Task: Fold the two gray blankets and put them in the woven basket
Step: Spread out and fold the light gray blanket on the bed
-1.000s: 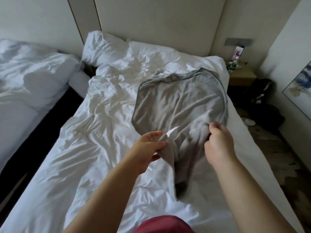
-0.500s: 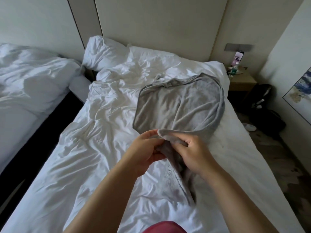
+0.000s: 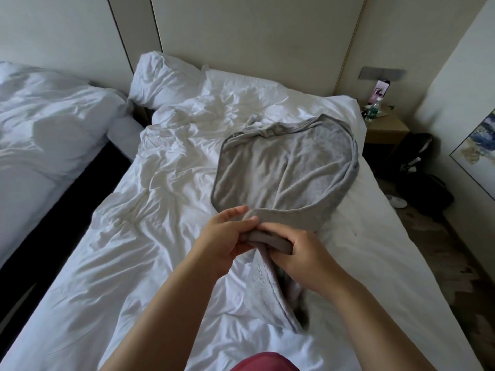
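One gray blanket lies spread on the white bed, its far end near the pillows and its near end gathered in front of me. My left hand pinches the near edge from the left. My right hand grips the same bunched edge right beside it, fingers curled round a dark hem. A loose flap hangs down below my hands onto the sheet. No second blanket or woven basket is in sight.
A second white bed stands on the left across a dark gap. A wooden nightstand with a bottle sits at the far right. Dark bags lie on the floor beside the bed, under a framed picture.
My right hand moved left along the blanket's near edge and met my left hand. The near edge is now bunched between both hands, and the blanket has drawn slightly toward me.
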